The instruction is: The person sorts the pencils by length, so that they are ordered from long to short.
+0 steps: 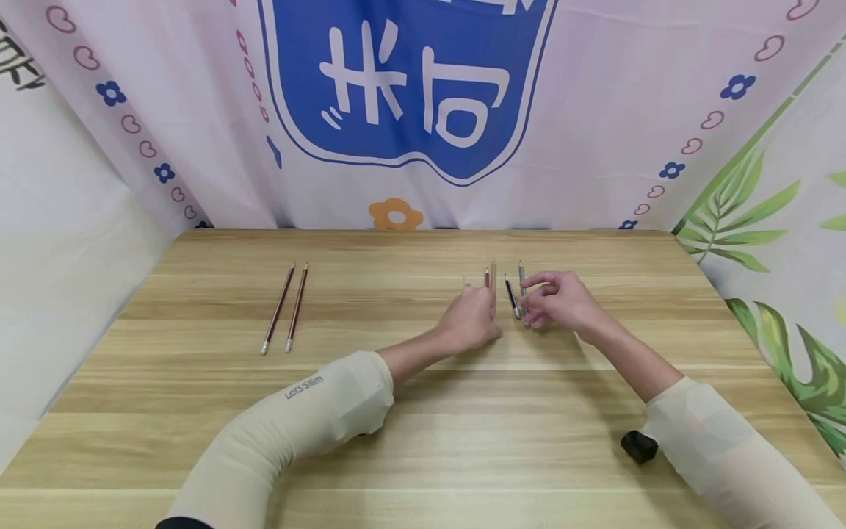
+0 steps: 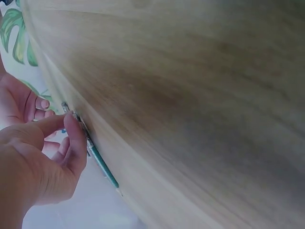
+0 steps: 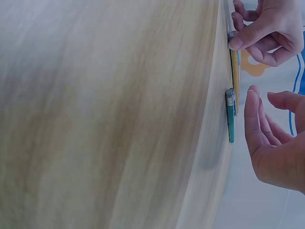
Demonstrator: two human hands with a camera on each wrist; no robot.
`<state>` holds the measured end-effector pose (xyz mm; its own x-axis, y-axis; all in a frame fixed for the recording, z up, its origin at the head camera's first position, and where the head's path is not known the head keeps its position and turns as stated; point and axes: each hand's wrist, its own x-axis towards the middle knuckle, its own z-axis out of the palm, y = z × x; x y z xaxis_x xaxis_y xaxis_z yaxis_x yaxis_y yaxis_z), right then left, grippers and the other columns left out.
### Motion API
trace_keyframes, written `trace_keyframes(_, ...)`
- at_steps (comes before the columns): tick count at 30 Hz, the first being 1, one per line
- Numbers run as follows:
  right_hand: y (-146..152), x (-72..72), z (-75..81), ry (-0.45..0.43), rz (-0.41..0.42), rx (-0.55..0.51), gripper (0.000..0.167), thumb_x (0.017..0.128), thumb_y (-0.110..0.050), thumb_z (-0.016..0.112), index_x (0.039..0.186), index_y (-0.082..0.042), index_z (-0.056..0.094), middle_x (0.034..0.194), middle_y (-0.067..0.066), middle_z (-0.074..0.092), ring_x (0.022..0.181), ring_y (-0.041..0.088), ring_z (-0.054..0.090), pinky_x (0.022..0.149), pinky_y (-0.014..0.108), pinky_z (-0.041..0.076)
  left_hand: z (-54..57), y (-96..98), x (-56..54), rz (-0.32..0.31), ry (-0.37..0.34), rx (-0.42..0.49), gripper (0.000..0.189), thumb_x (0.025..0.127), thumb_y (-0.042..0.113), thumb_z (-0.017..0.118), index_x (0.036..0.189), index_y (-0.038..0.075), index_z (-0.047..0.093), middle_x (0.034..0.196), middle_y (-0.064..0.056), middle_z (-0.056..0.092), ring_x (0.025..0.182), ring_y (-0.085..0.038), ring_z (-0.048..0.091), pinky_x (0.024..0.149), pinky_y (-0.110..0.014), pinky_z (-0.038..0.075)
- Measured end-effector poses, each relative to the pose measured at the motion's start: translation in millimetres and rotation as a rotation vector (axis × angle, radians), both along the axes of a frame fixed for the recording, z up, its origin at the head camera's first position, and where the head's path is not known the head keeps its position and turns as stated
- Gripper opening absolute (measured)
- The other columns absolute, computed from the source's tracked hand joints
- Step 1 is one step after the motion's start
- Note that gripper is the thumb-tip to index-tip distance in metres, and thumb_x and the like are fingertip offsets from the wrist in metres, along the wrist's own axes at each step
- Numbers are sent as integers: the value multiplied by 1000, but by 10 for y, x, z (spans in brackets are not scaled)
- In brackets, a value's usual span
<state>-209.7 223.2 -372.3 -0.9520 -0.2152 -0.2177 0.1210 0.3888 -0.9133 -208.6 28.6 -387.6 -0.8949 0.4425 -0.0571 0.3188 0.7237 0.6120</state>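
My left hand [image 1: 469, 321] is over a yellow pencil [image 3: 236, 78] on the table, its thumb and fingers pinching the eraser end in the right wrist view. A red pencil [image 1: 487, 278] lies close beside the yellow one, partly hidden by this hand. To the right, a short dark pencil [image 1: 511, 295] and a teal pencil [image 1: 522, 273] lie near each other. My right hand [image 1: 560, 301] is beside the teal pencil with its fingers loosely bent. In the right wrist view, its thumb and fingers are apart with nothing between them.
Two dark red pencils [image 1: 278, 308] with white erasers lie side by side on the left of the wooden table [image 1: 423, 455]. A printed curtain [image 1: 595, 147] hangs along the back edge. A small black object [image 1: 639, 447] sits under the right sleeve.
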Motion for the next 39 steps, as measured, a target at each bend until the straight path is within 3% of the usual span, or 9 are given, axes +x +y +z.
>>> trace_keyframes(9, 5, -4, -11, 3, 0, -9, 44, 97, 4, 66, 137, 15, 50, 95, 19, 75, 70, 15, 73, 66, 30, 66, 19, 21, 31, -36, 27, -47, 31, 84, 1, 82, 71, 7, 54, 60, -1, 53, 49, -10, 50, 45, -14, 49)
trace_keyframes(17, 31, 3, -21, 28, 11, -15, 43, 97, 5, 65, 136, 17, 50, 96, 22, 75, 70, 15, 73, 64, 28, 66, 51, 35, 68, -35, 28, -46, 23, 83, -16, 63, 77, 5, 57, 66, -4, 54, 52, -12, 51, 40, -15, 44)
trace_keyframes(23, 42, 7, -39, 37, 12, -17, 41, 96, 6, 64, 133, 17, 51, 91, 18, 75, 69, 14, 72, 63, 28, 65, 67, 21, 74, -15, 3, -31, 18, 84, -17, 65, 85, 1, 60, 73, -7, 59, 57, -13, 55, 43, -15, 48)
trace_keyframes(30, 63, 1, -56, 20, 2, -14, 43, 97, 5, 65, 136, 17, 51, 94, 21, 75, 69, 15, 72, 65, 29, 66, 99, -77, 27, 27, 41, 35, 30, 82, -11, 72, 69, 7, 52, 63, 1, 46, 55, -11, 42, 46, -19, 38)
trace_keyframes(34, 66, -11, -58, 16, 3, -13, 44, 97, 3, 65, 137, 16, 50, 97, 21, 75, 70, 15, 72, 66, 29, 66, 113, -144, -8, 78, 31, 81, 12, 83, -5, 76, 87, 0, 67, 83, -6, 67, 69, -15, 54, 58, -22, 47)
trace_keyframes(37, 63, -17, -56, 14, 3, -16, 43, 98, 3, 65, 137, 15, 50, 99, 21, 74, 70, 15, 72, 67, 29, 66, 101, -207, -31, 124, -26, 152, 26, 85, -2, 78, 110, -6, 71, 100, -15, 75, 73, -19, 65, 63, -24, 55)
trace_keyframes(39, 60, -19, -55, 11, 3, -18, 43, 98, 4, 65, 137, 16, 50, 99, 20, 74, 71, 15, 72, 67, 29, 66, 88, -257, -44, 160, -94, 238, 36, 87, -2, 77, 121, -8, 68, 100, -18, 76, 69, -20, 69, 63, -26, 61)
